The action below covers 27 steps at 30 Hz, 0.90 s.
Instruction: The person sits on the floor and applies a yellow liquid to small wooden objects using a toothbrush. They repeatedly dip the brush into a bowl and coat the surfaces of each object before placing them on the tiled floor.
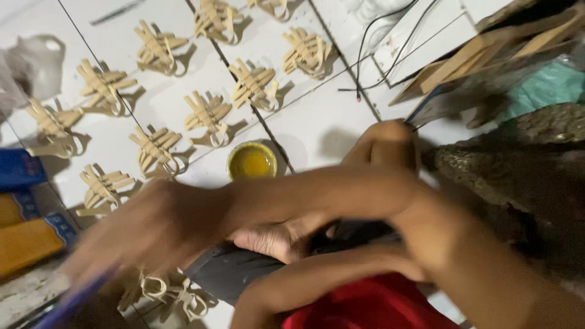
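Red cloth (365,304) fills the bottom edge closest to me, with my forearms crossing just above it. One of my hands (143,228) reaches out to the left, badly blurred, over a dark blue strip (73,298) at the lower left; I cannot tell which hand it is, nor whether it grips the strip or only passes over it. My other hand (277,240) lies palm-up under that forearm, fingers loosely curled, resting on a dark grey sheet (228,271); whether it pinches anything is hidden. The two hands are apart.

Just beyond the forearm sits a small round pot of yellow glue (251,161) on the white tiled floor (317,122). Rows of small woven bamboo-strip pieces (207,113) lie spread across the tiles beyond and left of the pot, and a few more (177,292) lie below the blurred hand.

At the left edge lie flat packages: a blue one (18,167) above, yellow ones with blue bands (30,240) below. A thin black cable (378,55) runs across the tiles at upper right, near wooden slats (487,52).
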Available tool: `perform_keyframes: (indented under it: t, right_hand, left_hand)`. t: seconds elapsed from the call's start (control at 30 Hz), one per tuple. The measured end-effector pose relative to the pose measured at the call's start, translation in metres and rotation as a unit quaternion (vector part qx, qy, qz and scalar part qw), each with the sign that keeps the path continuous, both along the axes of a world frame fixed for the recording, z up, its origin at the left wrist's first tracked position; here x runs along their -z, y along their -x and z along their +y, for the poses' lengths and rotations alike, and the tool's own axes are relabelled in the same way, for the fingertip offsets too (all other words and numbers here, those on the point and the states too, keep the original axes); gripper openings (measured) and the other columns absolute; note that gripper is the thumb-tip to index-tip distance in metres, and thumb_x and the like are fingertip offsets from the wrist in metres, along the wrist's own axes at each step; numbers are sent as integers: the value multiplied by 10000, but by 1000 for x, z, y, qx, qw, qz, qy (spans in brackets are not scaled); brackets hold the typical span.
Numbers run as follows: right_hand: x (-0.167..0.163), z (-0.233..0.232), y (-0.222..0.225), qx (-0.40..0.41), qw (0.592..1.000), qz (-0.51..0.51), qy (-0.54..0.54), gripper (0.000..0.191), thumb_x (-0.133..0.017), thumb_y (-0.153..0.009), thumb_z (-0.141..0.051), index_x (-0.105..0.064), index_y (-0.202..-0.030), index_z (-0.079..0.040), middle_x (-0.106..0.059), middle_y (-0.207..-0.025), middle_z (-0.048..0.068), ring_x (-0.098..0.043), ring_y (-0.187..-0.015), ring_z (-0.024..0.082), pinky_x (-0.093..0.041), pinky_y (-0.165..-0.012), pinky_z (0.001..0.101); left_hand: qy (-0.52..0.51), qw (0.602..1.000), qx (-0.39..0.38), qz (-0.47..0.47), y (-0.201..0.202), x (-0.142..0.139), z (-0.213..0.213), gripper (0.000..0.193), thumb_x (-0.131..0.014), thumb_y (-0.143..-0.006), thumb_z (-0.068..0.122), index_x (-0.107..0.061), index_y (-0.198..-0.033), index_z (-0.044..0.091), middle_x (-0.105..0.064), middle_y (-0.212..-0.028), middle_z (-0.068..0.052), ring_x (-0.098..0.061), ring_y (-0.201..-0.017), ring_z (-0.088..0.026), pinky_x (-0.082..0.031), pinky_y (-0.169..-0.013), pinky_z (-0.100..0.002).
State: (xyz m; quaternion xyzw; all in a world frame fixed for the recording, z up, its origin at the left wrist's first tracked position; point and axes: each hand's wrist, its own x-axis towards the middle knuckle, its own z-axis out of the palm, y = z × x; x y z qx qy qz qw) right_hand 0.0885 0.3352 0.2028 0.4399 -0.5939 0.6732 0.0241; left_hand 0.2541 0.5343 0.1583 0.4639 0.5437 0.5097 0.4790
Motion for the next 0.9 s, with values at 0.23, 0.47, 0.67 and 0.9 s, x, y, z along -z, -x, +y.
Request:
perform_keyframes:
  t: [0.23,0.47,0.67,0.9]
  right_hand:
    - [-60,-78,-114,-152,988,3,-15,263,-694,-1045,-155,-628,-1299,-149,-709,-1143,4,-716,-972,113,-607,-836,234]
    - [-75,-92,-100,-143,990,12,4,267,-656,-1092,-248,-579,-1347,-245,-685,-1132,-83,-704,-952,60,-605,-819,188]
    - [-78,-84,-78,-127,992,17,23,270,-623,-1132,-327,-536,-1388,-327,-665,-1122,-157,-694,-935,15,-602,-804,149]
    - [-90,-106,-82,-115,991,14,67,227,-637,-1143,-351,-552,-1352,-326,-676,-1066,-121,-699,-921,27,-600,-768,159]
  left_hand:
    - [-34,998,55,-7,-27,-1,9,328,-699,-930,318,-728,-1152,79,-744,-1053,-171,-713,-899,-294,-577,-803,-408]
    - [-37,998,57,-1,-34,0,6,322,-703,-935,311,-729,-1153,76,-751,-1057,-168,-717,-913,-286,-579,-816,-403]
    - [-30,997,73,1,-46,1,6,317,-705,-940,305,-730,-1154,73,-757,-1060,-164,-720,-925,-279,-581,-827,-398]
    - [-30,997,74,2,-46,2,2,312,-709,-945,299,-731,-1155,70,-764,-1064,-161,-723,-940,-271,-584,-840,-392]
